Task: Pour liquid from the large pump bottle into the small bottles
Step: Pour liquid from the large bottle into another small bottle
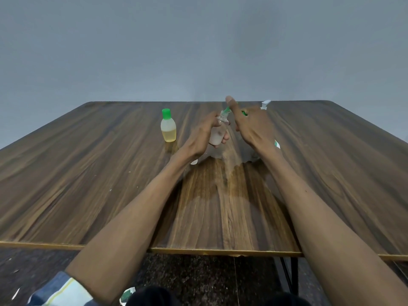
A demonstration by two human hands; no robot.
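**Head view: left hand grasping uncapped small bottle, right hand on green cap at its mouth**

Nearest: both bare forearms reach out over the wooden table (88,173), front edge at bottom. Wet-looking patch on the tabletop between the arms. Further out, left hand (199,134) is wrapped around a small clear bottle (217,134), tilted, neck open, pale liquid inside, lifted off the table. Right hand (251,127) just beside it, fingers pinching a green cap (225,111) right at the bottle's neck; blur hides the exact finger contact. Left of the hands stands a second small bottle (169,129), upright, green cap on, yellow liquid. Farthest: white pump head of the large pump bottle (265,104) shows behind the right hand; its body is mostly hidden.
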